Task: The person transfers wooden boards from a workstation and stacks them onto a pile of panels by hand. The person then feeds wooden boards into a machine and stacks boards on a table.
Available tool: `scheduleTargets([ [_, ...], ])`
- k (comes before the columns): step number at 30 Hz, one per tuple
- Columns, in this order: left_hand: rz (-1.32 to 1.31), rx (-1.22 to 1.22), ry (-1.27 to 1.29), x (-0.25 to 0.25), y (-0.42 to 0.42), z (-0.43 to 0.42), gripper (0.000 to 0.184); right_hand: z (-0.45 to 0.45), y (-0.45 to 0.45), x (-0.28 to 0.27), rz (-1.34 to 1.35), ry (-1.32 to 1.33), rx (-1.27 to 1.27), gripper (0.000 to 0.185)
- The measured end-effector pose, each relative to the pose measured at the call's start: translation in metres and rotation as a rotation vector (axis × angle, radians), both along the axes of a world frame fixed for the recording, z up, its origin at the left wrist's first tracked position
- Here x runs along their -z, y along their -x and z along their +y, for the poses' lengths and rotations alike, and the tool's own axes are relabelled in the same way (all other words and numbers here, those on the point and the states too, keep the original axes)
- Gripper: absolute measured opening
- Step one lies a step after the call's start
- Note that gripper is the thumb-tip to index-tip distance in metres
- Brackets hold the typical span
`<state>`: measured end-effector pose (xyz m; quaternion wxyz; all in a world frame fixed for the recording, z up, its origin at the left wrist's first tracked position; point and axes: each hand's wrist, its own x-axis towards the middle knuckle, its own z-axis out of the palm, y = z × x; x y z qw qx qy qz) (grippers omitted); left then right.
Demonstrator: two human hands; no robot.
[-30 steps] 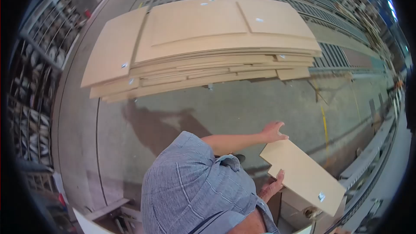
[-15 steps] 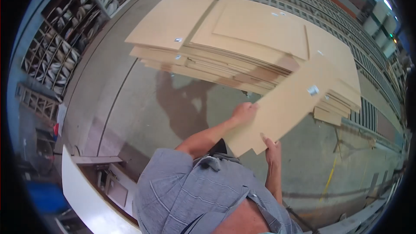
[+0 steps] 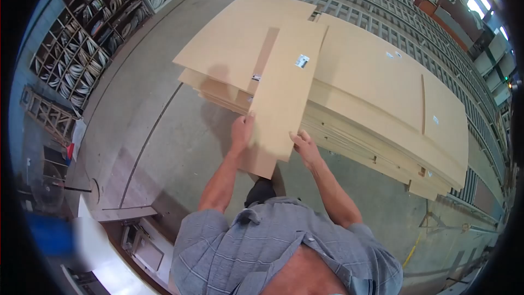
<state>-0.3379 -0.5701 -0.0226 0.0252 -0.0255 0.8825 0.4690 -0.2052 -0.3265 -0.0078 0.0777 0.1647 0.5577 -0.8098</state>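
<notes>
Left hand (image 3: 242,132) and right hand (image 3: 307,147), outstretched, hold the board (image 3: 281,95).

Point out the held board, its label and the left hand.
Held board (image 3: 279,98): head view, middle of its broad face.
Label (image 3: 302,61): head view, centre of its face.
Left hand (image 3: 241,131): head view, back of the hand.

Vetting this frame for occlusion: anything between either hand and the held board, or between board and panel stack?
Nothing visible. The left hand and right hand meet the board directly at its side edges. Its far part overlaps the panel stack; no object shows between, though its underside is hidden.
</notes>
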Motion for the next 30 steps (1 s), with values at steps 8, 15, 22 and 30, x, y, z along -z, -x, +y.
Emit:
scheduleTargets([
  [8,0.009,-0.081,0.125,0.003,0.176,-0.07,0.063,-0.067,0.196,0.008,0.06,0.028,-0.05,0.031],
  [15,-0.091,-0.029,0.231,0.021,0.284,-0.061,0.063,-0.063,0.28,0.005,-0.039,0.1,0.003,0.03],
  [22,-0.089,0.069,0.32,0.011,0.384,-0.005,0.063,-0.021,0.385,0.049,-0.051,-0.073,0.029,0.027],
  [30,-0.006,0.178,0.509,0.022,0.468,0.032,0.058,0.002,0.475,0.048,-0.172,-0.708,0.055,0.043],
])
